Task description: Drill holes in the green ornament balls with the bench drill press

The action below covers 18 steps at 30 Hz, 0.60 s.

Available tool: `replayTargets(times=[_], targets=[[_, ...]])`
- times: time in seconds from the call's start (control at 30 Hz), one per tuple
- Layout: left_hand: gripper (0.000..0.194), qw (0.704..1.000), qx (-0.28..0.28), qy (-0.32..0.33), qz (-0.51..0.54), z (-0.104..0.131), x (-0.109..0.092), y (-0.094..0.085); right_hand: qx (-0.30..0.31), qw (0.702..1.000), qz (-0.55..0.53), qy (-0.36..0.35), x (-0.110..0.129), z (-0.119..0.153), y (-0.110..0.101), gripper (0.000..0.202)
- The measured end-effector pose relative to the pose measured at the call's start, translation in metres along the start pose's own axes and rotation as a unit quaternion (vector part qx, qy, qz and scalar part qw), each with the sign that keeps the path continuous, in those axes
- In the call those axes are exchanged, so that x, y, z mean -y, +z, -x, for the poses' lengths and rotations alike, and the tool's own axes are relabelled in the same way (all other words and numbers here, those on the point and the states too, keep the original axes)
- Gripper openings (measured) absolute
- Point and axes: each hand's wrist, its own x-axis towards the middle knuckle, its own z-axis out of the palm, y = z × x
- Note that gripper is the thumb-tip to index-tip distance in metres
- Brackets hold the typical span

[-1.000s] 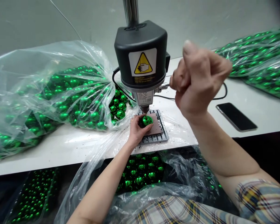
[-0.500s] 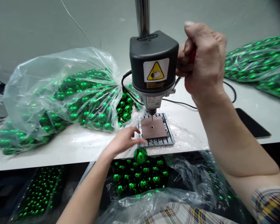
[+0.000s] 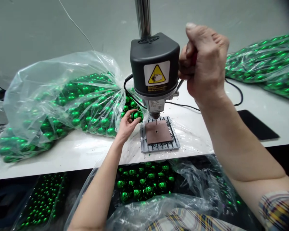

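A shiny green ball (image 3: 137,115) sits between the thumb and fingers of my left hand (image 3: 127,124), beside the open mouth of a clear plastic bag full of green balls (image 3: 93,102). My right hand (image 3: 205,61) is wrapped round the drill press's lever handle, with a bit of its red grip showing. The drill press head (image 3: 154,64) is black with a yellow warning label. Its thin bit (image 3: 156,122) points down above a brown square board (image 3: 158,136) with a small hole. That board lies on a grey slotted base plate (image 3: 160,148) strewn with dark shavings.
Below the table edge, an open plastic-lined container holds more green balls (image 3: 148,183). A tray of green balls (image 3: 42,199) stands at lower left. Another bag of green balls (image 3: 267,67) and a flat black slab (image 3: 257,125) lie on the right. A black cable (image 3: 183,106) crosses the white table.
A loose ball that was dropping below my left hand is gone from view. My left hand has moved up to the bag mouth and closed on a ball. My right hand stays on the lever.
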Motion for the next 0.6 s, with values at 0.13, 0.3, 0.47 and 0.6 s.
replayTargets(times=[0.13, 0.3, 0.47, 0.6], targets=[[0.053, 0.929, 0.092, -0.121, 0.337, 0.022, -0.006, 0.015, 0.003, 1.000, -0.006, -0.031, -0.008, -0.006, 0.000, 0.053], [0.055, 0.904, 0.106, -0.177, 0.375, 0.036, 0.000, 0.033, 0.009, 0.999, 0.001, -0.037, -0.014, -0.011, -0.001, 0.060], [0.062, 0.911, 0.075, -0.177, 0.366, 0.038, 0.003, 0.040, 0.032, 0.998, 0.017, -0.044, -0.017, -0.012, -0.004, 0.063], [0.056, 0.907, 0.043, -0.180, 0.378, 0.039, 0.005, 0.041, 0.031, 0.998, 0.015, -0.054, -0.020, -0.015, -0.006, 0.064]])
